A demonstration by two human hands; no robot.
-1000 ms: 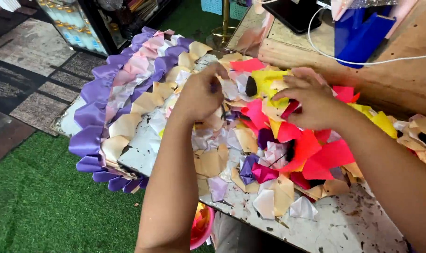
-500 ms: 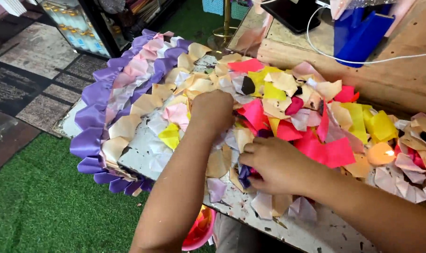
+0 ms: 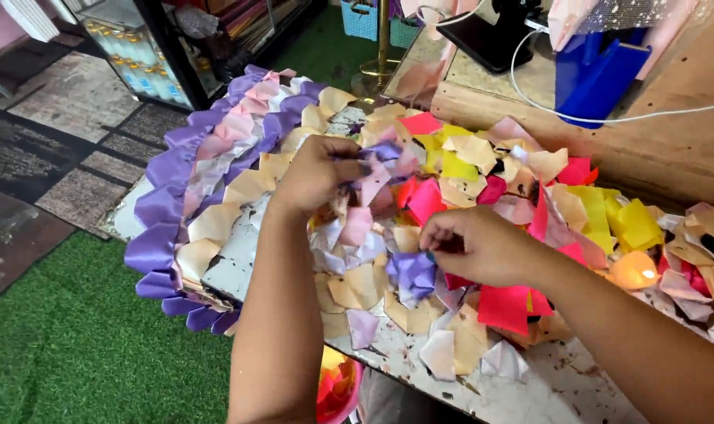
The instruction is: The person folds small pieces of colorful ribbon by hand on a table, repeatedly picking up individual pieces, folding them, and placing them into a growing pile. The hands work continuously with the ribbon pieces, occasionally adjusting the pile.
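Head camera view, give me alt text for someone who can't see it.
Two bare hands work over a heap of folded satin ribbon pieces in pink, yellow, cream and purple on a worn white tabletop. The left hand pinches a pale pink piece; the right hand rests beside a purple folded ribbon piece. A purple pleated ribbon border hangs over green artificial turf.

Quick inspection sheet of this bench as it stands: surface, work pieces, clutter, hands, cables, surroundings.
Surface: worn white table, flaking.
Job's things: folded ribbon pieces, yellow, pink, cream, purple, heaped; board edged with purple petals.
Clutter: red bowl under the table edge; blue box.
Hands: left hand pinches a pale piece; right hand pinches a purple piece.
Cables: white cable across the wooden bench.
Surroundings: green turf, glass cabinet.
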